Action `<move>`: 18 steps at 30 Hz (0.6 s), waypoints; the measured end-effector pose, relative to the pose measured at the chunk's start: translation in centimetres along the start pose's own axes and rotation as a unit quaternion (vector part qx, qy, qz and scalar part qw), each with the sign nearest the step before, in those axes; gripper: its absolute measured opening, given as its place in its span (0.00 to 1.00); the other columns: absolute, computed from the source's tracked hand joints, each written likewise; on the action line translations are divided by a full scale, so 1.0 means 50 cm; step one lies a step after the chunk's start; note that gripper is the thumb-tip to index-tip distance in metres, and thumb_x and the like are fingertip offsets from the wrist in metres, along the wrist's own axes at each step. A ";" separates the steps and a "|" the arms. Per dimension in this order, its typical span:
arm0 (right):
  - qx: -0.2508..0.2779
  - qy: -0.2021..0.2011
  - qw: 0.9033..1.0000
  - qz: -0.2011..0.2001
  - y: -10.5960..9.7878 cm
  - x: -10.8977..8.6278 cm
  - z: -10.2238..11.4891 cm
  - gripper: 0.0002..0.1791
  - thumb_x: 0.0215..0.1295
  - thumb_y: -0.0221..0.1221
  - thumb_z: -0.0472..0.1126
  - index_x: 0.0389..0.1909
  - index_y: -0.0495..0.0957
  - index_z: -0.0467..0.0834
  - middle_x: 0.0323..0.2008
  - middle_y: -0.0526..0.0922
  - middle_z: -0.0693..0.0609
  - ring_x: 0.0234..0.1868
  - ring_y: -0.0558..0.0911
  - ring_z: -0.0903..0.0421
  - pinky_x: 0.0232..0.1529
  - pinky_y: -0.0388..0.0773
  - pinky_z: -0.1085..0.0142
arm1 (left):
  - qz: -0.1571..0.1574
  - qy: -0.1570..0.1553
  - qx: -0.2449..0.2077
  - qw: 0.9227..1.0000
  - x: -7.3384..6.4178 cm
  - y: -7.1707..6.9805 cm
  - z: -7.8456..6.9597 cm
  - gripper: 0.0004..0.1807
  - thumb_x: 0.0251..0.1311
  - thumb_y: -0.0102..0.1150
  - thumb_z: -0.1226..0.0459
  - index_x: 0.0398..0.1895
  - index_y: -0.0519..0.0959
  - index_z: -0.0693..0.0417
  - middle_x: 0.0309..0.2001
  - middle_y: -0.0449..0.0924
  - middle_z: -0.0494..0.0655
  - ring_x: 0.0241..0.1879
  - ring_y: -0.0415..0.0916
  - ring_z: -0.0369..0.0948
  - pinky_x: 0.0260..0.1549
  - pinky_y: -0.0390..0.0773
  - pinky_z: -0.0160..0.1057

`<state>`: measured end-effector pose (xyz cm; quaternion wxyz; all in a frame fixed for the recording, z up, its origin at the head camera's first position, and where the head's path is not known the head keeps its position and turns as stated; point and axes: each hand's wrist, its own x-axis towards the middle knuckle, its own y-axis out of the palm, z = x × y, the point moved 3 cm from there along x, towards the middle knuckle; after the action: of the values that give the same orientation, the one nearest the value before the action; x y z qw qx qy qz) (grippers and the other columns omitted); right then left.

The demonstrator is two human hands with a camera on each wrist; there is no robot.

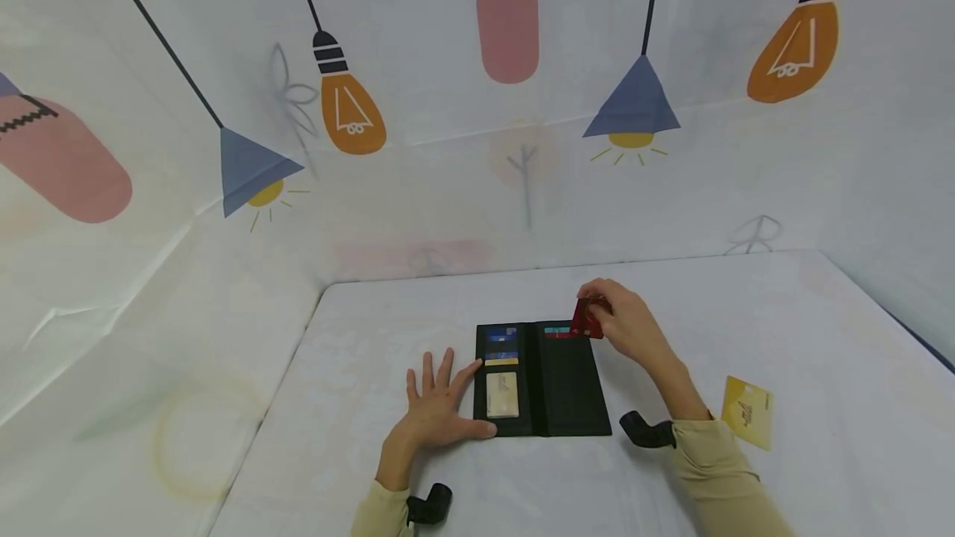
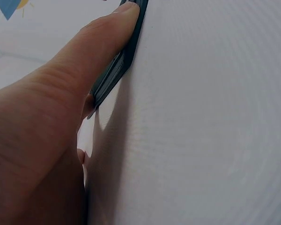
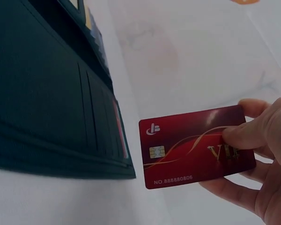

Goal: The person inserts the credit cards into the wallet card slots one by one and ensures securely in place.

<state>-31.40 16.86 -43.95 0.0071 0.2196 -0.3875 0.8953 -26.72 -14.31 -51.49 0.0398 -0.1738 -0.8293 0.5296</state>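
A dark green wallet (image 1: 574, 404) lies unfolded on the table, with several cards in the slots of its left half and card edges showing at the top of its right half. My left hand (image 1: 436, 419) is spread at the wallet's left side, its thumb on the lower left corner and its index fingertip at the left edge. Between thumb and fingers, my right hand (image 1: 630, 326) pinches a red VIP card (image 3: 194, 147) with a gold chip. In the head view the red card overlaps the wallet's upper right corner; the right wrist view shows it beside the slots.
A yellow card (image 1: 748, 413) lies on the white table (image 1: 821, 330), right of the right forearm. Black wrist cameras (image 1: 646, 431) sit on both wrists. Behind the table hangs a white sheet (image 1: 448, 189) printed with lamps and bulbs.
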 end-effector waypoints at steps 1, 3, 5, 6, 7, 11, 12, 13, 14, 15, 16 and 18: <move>0.005 0.000 1.000 0.001 0.004 0.001 0.002 0.13 0.69 0.52 0.27 0.50 0.76 0.38 0.47 0.81 0.40 0.45 0.80 0.43 0.48 0.80 0.45 | -0.001 0.000 0.000 1.000 0.000 0.000 0.000 0.56 0.43 0.69 0.33 0.76 0.57 0.35 0.80 0.37 0.57 0.76 0.23 0.63 0.66 0.25 0.70; 0.016 -0.001 1.000 0.004 0.011 0.004 0.006 0.13 0.69 0.52 0.27 0.50 0.76 0.39 0.47 0.81 0.40 0.46 0.80 0.44 0.48 0.80 0.45 | -0.001 0.000 0.001 1.000 0.000 0.000 -0.001 0.55 0.43 0.69 0.33 0.76 0.57 0.35 0.80 0.38 0.58 0.76 0.23 0.63 0.66 0.25 0.70; 0.025 -0.003 1.000 0.008 0.020 0.006 0.009 0.13 0.69 0.51 0.27 0.51 0.76 0.39 0.48 0.81 0.40 0.46 0.80 0.44 0.49 0.80 0.45 | -0.002 0.000 0.001 1.000 -0.001 -0.001 -0.002 0.55 0.43 0.69 0.34 0.76 0.57 0.36 0.80 0.38 0.58 0.76 0.24 0.64 0.66 0.25 0.71; 0.028 -0.004 1.000 0.010 0.024 0.007 0.011 0.13 0.70 0.51 0.27 0.51 0.76 0.39 0.48 0.81 0.41 0.46 0.80 0.44 0.49 0.80 0.45 | -0.002 0.000 0.000 1.000 -0.001 -0.002 -0.003 0.55 0.43 0.69 0.34 0.76 0.57 0.36 0.80 0.38 0.58 0.76 0.24 0.64 0.66 0.25 0.71; 0.030 -0.004 0.999 0.012 0.029 0.009 0.013 0.13 0.70 0.51 0.27 0.51 0.76 0.39 0.48 0.81 0.41 0.47 0.80 0.45 0.50 0.80 0.46 | -0.002 0.000 0.000 1.000 -0.001 -0.003 -0.004 0.55 0.43 0.69 0.34 0.76 0.58 0.36 0.79 0.38 0.58 0.76 0.24 0.64 0.66 0.25 0.71; 0.025 -0.012 0.999 0.018 0.046 0.011 0.017 0.13 0.70 0.52 0.27 0.51 0.76 0.40 0.48 0.81 0.42 0.48 0.81 0.45 0.51 0.80 0.46 | -0.002 -0.001 -0.003 1.000 -0.002 -0.005 -0.007 0.55 0.43 0.70 0.34 0.76 0.58 0.37 0.79 0.38 0.58 0.76 0.24 0.64 0.66 0.25 0.71; 0.023 -0.014 0.999 0.018 0.050 0.011 0.019 0.13 0.69 0.53 0.27 0.51 0.76 0.40 0.48 0.81 0.42 0.48 0.81 0.46 0.51 0.80 0.47 | -0.001 -0.002 -0.003 1.000 -0.002 -0.005 -0.007 0.55 0.43 0.70 0.35 0.76 0.58 0.37 0.79 0.38 0.58 0.76 0.24 0.64 0.66 0.25 0.71; 0.023 -0.017 0.999 0.019 0.055 0.011 0.020 0.13 0.69 0.53 0.27 0.51 0.77 0.40 0.49 0.81 0.42 0.48 0.81 0.45 0.51 0.80 0.47 | -0.001 -0.002 -0.003 1.000 -0.002 -0.005 -0.007 0.55 0.43 0.70 0.35 0.76 0.58 0.37 0.79 0.38 0.58 0.76 0.24 0.64 0.66 0.25 0.71; 0.022 -0.019 0.999 0.021 0.058 0.010 0.020 0.13 0.69 0.54 0.27 0.51 0.77 0.40 0.49 0.81 0.42 0.48 0.81 0.46 0.51 0.80 0.47 | -0.001 -0.002 -0.003 1.000 -0.002 -0.005 -0.007 0.55 0.43 0.70 0.34 0.76 0.58 0.37 0.79 0.38 0.58 0.76 0.24 0.64 0.66 0.25 0.71; 0.019 -0.023 0.999 0.022 0.062 0.010 0.021 0.14 0.69 0.54 0.27 0.52 0.77 0.40 0.49 0.81 0.42 0.48 0.81 0.46 0.51 0.80 0.47 | -0.001 -0.002 -0.002 1.000 -0.002 -0.005 -0.007 0.55 0.43 0.70 0.34 0.76 0.58 0.37 0.79 0.38 0.58 0.76 0.24 0.64 0.66 0.25 0.71; 0.017 -0.022 0.999 0.024 0.065 0.009 0.021 0.14 0.68 0.55 0.27 0.52 0.77 0.40 0.49 0.81 0.43 0.48 0.81 0.46 0.51 0.81 0.48 | 0.000 -0.002 -0.002 1.000 -0.002 -0.005 -0.006 0.55 0.43 0.70 0.34 0.76 0.58 0.36 0.80 0.38 0.58 0.76 0.24 0.64 0.66 0.25 0.71; 0.015 -0.027 0.999 0.025 0.072 0.008 0.022 0.14 0.68 0.55 0.27 0.52 0.77 0.41 0.49 0.81 0.43 0.48 0.81 0.46 0.51 0.81 0.48 | 0.000 -0.001 -0.001 1.000 -0.002 -0.005 -0.006 0.55 0.43 0.69 0.34 0.76 0.58 0.37 0.79 0.38 0.59 0.76 0.24 0.64 0.66 0.26 0.71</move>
<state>-32.02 13.52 -45.64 -0.0292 0.2335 -0.3793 0.8949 -26.61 -14.16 -51.12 0.0391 -0.1730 -0.8302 0.5285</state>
